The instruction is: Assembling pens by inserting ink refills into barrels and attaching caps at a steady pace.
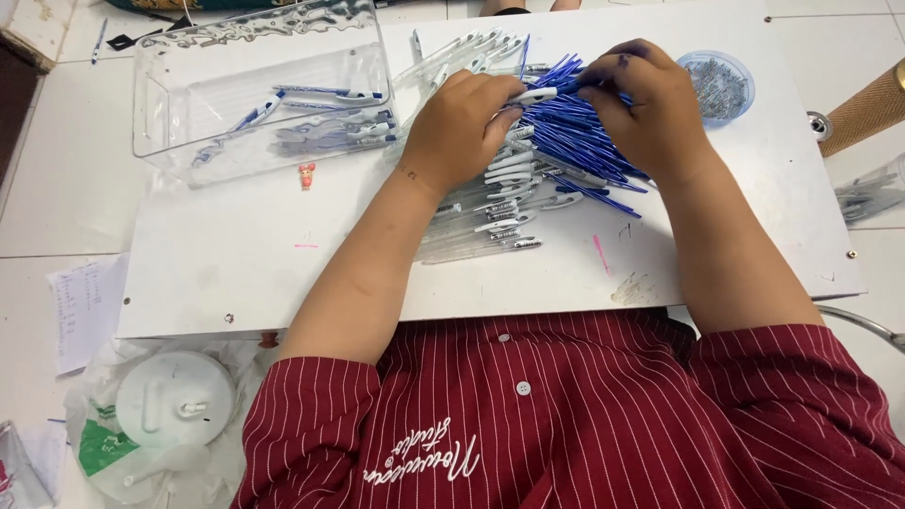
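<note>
Both hands, left [459, 127] and right [650, 108], pinch a white pen barrel [534, 94] over blue refills [575, 141] on the counter [236, 254].

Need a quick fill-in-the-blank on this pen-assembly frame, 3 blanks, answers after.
1. The left hand holds a pen barrel whose colour is ____.
2. The right hand rests on a heap of ____ refills.
3. The finished pens lie in a clear plastic ____ at the board's far left.

Missing words: white; blue; tray
</note>
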